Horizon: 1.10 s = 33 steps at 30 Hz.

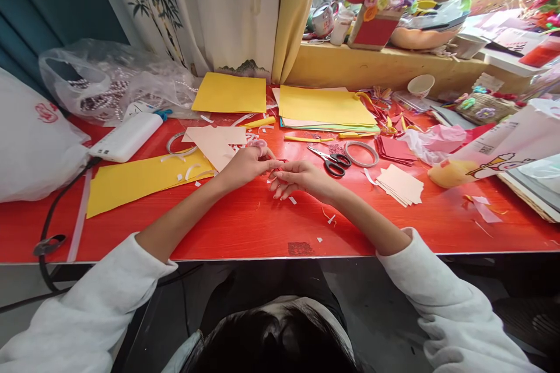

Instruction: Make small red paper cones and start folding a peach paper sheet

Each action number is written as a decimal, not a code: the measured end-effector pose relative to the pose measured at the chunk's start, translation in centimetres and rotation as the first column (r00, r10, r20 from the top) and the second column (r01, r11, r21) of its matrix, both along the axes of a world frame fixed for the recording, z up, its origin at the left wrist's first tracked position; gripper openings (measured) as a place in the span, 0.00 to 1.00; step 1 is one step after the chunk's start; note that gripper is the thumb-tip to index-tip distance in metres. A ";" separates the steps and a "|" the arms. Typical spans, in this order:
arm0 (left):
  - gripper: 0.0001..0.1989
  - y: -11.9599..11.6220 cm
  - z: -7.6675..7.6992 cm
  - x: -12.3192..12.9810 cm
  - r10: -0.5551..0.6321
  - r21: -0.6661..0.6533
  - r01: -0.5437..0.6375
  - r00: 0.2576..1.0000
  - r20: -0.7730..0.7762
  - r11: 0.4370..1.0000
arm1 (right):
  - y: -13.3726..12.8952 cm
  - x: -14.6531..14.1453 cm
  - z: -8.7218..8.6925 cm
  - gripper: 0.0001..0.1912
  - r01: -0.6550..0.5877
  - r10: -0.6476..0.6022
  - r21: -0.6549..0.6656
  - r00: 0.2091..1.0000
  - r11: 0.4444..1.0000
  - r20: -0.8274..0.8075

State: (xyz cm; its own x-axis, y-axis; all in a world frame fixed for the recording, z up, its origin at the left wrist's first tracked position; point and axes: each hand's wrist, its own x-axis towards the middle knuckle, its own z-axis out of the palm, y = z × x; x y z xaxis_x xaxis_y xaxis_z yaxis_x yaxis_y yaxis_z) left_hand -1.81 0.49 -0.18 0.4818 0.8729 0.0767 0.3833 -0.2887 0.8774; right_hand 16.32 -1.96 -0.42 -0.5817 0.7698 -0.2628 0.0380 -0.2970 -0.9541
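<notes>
Over the middle of the red table [245,233], my left hand [251,164] and my right hand [301,178] meet at the fingertips. Both hands pinch a small dark red piece [280,164], mostly hidden by the fingers. The other fingers of my right hand are slightly curled below it. Black-handled scissors [335,163] lie to the right of my right hand, beside a roll of tape [361,154]. Pale pink sheets [214,145] lie behind my left hand, next to a yellow sheet [140,183].
Yellow sheets [230,93] and a stack of coloured paper [328,108] lie at the back. Red squares [396,150] and pale pink squares [400,185] are at the right. A white box-like device [126,137] and plastic bags [35,140] stand left. A cup [420,86] is back right.
</notes>
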 end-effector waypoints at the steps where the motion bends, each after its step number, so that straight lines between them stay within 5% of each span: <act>1: 0.18 0.0 0.0 0.0 0.007 -0.002 -0.007 1.000 0.011 1.000 | 0.0 0.0 0.1 0.09 -0.005 0.005 -0.012 1.000 1.000 -0.010; 12: 0.18 -0.1 0.2 0.2 0.054 -0.036 -0.053 0.998 0.026 0.998 | 0.2 0.1 -0.7 0.09 -0.007 0.008 0.032 1.000 0.999 -0.015; 16: 0.18 0.0 0.2 0.1 0.028 -0.047 -0.025 0.998 0.061 0.999 | 0.0 0.2 -0.3 0.12 -0.011 0.008 -0.045 0.998 0.999 -0.063; 33: 0.19 0.0 0.6 0.0 0.017 0.066 -0.016 1.000 -0.010 0.998 | 0.2 0.4 -0.3 0.08 -0.052 0.043 -0.095 0.995 0.994 -0.093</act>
